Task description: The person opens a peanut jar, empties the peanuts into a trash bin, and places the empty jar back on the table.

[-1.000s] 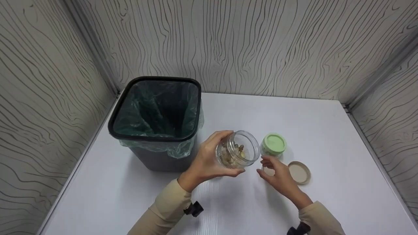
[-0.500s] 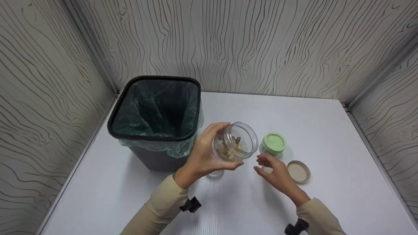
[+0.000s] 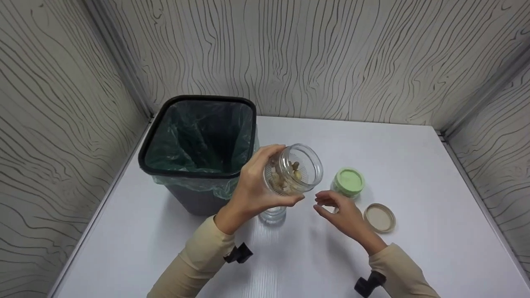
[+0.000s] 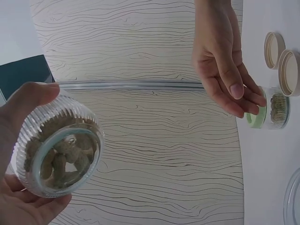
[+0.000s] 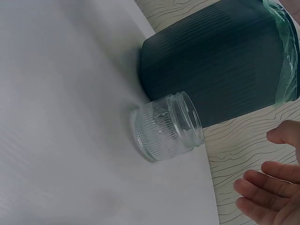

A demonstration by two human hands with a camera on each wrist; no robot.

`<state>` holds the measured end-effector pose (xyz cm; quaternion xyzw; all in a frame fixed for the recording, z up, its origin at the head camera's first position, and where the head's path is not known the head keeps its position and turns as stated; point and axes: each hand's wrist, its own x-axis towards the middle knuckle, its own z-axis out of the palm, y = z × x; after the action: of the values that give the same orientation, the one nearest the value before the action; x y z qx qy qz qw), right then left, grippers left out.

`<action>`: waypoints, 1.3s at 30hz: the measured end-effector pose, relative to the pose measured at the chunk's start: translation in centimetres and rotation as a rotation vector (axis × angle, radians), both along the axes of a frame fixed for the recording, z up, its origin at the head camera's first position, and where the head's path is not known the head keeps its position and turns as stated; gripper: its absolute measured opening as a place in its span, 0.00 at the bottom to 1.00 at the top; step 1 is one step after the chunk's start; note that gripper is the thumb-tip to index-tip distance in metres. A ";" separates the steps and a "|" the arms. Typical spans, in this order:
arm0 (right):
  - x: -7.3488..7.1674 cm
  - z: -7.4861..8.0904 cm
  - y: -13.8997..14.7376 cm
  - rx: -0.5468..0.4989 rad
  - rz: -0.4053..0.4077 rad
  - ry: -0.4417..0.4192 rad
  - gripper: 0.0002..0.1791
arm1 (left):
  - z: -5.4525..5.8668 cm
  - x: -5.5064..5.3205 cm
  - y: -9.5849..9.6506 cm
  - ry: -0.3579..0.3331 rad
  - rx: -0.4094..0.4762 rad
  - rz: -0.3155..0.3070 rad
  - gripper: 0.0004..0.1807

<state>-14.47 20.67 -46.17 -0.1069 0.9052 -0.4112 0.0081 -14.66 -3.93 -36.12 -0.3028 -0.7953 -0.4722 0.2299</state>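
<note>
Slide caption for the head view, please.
Left hand grips a tilted, lidless jar near the lined bin; right hand holds nothing.

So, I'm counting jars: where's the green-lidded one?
In the head view, the green-lidded jar stands on the table, right of the bin, just beyond the right hand.

So the left hand (image 4: 6,131) has a ribbed glass jar (image 4: 65,124) gripped between thumb and fingers, tipped so its base faces the camera, and lumpy brownish pieces (image 4: 70,159) show right through the bottom. The right hand (image 4: 222,65) drops in from the top, holding nothing, fingers loosely bent. Its fingertips overlap a small jar (image 4: 280,110) with a green lid (image 4: 255,120); can't tell if they touch. Two beige lids (image 4: 289,72) sit near that jar on the white table (image 4: 262,168). Lower right, a clear glass rim (image 4: 287,201) pokes in, cut off by the edge.
</note>
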 end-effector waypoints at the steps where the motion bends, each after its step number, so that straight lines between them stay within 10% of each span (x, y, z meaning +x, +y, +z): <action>1: 0.0 0.1 -0.1 0.005 -0.006 -0.009 0.14 | 0.1 0.0 0.0 -0.002 0.000 0.002 0.48; 19: -0.7 1.8 -2.5 -0.177 0.165 0.022 0.14 | 2.2 -0.4 -3.3 -0.025 0.087 0.164 0.49; 39: -0.6 3.1 -5.8 -0.337 0.320 -0.131 0.17 | 1.5 -1.1 -4.9 0.009 0.146 0.241 0.48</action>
<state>-15.11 14.90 -43.11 -0.2218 0.7928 -0.5562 0.1140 -15.75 -8.82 -34.62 -0.1896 -0.7884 -0.4965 0.3098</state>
